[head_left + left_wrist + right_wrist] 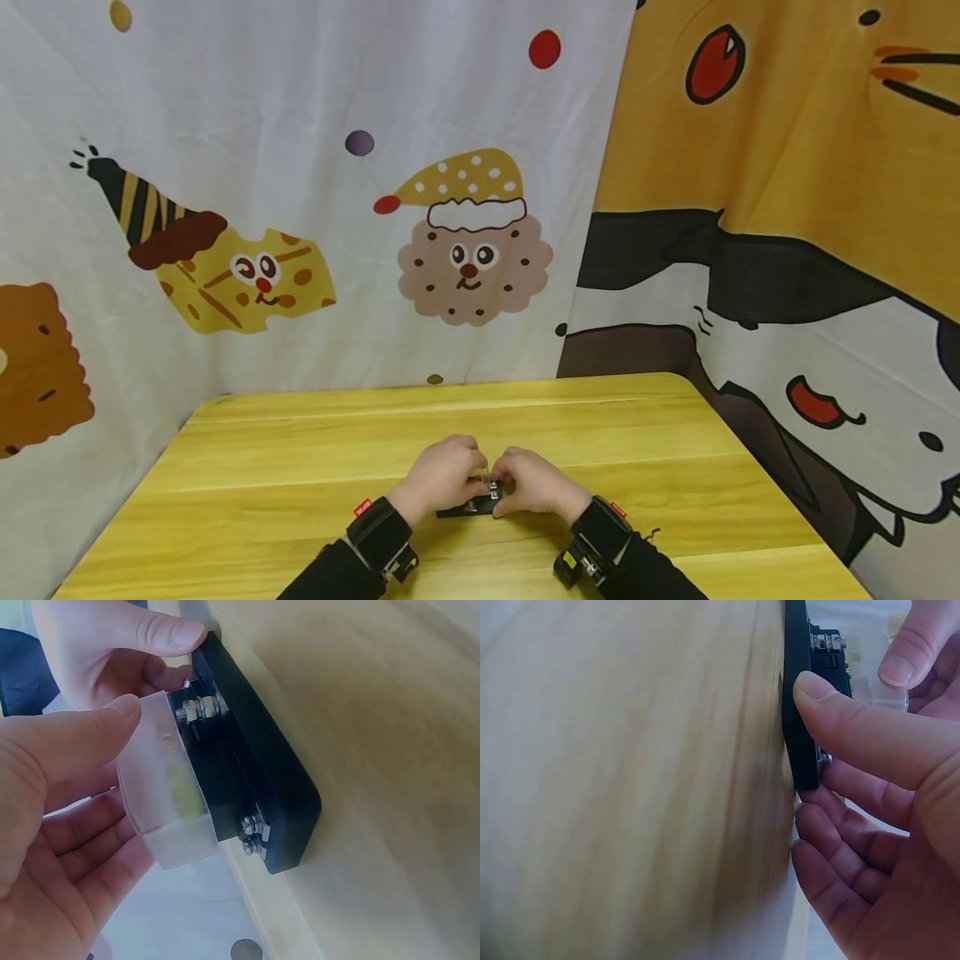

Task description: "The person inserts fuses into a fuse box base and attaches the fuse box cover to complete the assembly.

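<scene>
A small device with a flat black base (259,761) sits on the wooden table between both hands. Metal bolts with nuts (199,710) stand near both ends of the base. Over its raised black middle part is a clear plastic cover (169,806); I cannot tell if it is fully seated. My left hand (442,477) pinches this cover between thumb and fingers. At the other end, my right hand (538,483) grips the base, its thumb (817,688) on the edge and fingers beneath and behind. What lies inside the cover is blurred.
The yellow wood-grain table (300,450) has rounded far corners. Behind it hangs a white curtain (300,75) printed with cartoon food, and another patterned cloth (675,158) hangs along the right side.
</scene>
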The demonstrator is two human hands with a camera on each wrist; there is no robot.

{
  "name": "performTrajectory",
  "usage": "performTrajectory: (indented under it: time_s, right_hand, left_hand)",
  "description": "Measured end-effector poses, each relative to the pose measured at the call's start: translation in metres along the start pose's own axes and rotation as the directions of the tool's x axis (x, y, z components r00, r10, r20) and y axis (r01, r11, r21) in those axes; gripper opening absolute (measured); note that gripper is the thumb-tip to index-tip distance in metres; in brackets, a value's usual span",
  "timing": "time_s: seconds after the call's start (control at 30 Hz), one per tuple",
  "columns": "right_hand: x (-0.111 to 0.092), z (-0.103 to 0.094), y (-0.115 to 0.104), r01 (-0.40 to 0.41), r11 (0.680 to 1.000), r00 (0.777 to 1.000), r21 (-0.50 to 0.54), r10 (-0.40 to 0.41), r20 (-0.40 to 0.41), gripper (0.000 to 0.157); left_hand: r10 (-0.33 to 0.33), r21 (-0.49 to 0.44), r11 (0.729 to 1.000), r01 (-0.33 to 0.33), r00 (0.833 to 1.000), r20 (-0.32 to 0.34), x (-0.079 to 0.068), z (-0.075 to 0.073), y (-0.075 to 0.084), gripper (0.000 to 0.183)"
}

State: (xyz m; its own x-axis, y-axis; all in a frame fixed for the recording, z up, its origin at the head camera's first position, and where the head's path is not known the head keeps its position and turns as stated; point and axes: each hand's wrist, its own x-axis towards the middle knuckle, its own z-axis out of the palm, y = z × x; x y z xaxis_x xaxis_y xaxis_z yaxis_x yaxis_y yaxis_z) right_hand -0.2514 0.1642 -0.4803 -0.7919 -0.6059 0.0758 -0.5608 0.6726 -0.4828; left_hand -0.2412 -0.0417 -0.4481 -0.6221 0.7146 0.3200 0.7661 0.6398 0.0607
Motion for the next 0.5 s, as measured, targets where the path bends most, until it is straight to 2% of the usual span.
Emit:
performTrajectory:
  time_s: [0.5]
  right_hand:
    - [0.001, -0.0003, 0.0008, 0.011, 1.0, 1.0, 0.006, -0.011, 0.003, 0.034]
  left_hand:
    - [-0.01, -0.007, 1.0, 0.01, 1.0, 0.017, 0.0028, 0.0057, 0.0011, 0.014]
